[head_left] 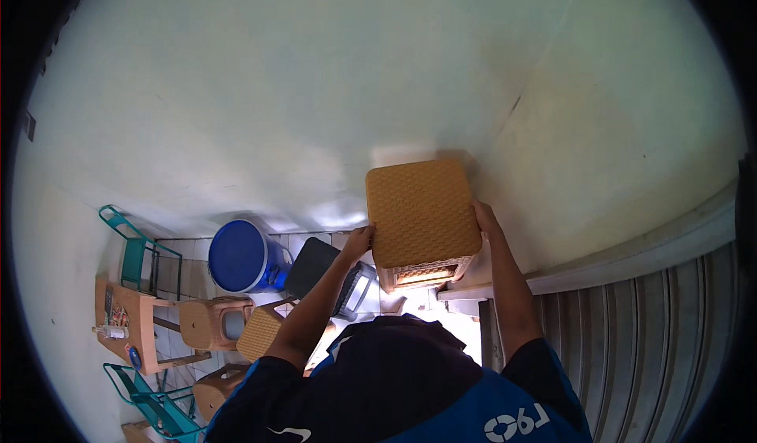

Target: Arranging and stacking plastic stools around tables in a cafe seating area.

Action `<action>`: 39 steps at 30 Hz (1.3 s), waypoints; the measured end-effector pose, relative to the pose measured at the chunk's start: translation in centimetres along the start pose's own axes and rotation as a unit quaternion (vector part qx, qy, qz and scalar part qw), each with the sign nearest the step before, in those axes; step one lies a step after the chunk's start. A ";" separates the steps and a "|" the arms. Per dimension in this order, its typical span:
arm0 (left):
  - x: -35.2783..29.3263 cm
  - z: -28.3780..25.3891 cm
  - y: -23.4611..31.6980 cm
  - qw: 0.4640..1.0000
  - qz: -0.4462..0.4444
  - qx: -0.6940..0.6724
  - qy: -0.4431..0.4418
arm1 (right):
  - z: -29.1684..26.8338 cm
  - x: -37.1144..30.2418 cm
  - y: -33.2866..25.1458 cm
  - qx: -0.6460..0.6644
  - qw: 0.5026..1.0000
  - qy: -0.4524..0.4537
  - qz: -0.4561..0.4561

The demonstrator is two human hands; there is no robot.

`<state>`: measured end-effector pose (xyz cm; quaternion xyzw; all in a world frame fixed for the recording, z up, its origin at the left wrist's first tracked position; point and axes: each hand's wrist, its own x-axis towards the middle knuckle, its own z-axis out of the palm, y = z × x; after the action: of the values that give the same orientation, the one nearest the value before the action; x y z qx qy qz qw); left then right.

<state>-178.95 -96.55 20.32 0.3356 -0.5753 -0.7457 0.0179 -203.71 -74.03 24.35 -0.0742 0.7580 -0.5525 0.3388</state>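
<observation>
In front of me, close to the wall, is a tan plastic stool (422, 210) with a woven-pattern square seat. My left hand (359, 242) grips the left edge of its seat, and my right hand (486, 219) grips the right edge. Both hands are closed on the rim, with the fingertips partly hidden. The stool's legs show below the seat; whether it is stacked on others or touches the floor I cannot tell. Beyond my left forearm stands a dark grey stool (314, 265).
A blue lidded drum (238, 255) stands by the wall to the left. Further left are a wooden table (138, 325), two green metal chairs (136, 257) and several brown stools (201, 323). A ribbed metal shutter (631, 340) lies to the right beside the pale wall (378, 64).
</observation>
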 end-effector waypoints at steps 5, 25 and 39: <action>1.3 0.5 -1.8 0.999 -0.034 0.022 -0.010 | 0.3 2.0 2.0 0.038 0.999 -0.002 0.028; 6.6 1.9 -9.5 0.999 -0.029 -0.044 0.007 | 1.7 6.9 9.2 -0.054 0.993 0.037 0.093; 10.3 4.4 -14.6 0.992 -0.124 -0.009 0.016 | 1.8 9.1 16.5 -0.098 0.989 0.052 0.094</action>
<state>-183.93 -92.17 3.22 0.4158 -0.5222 -0.7419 -0.0627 -205.22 -73.67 5.50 -0.0067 0.8287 -0.4441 0.3406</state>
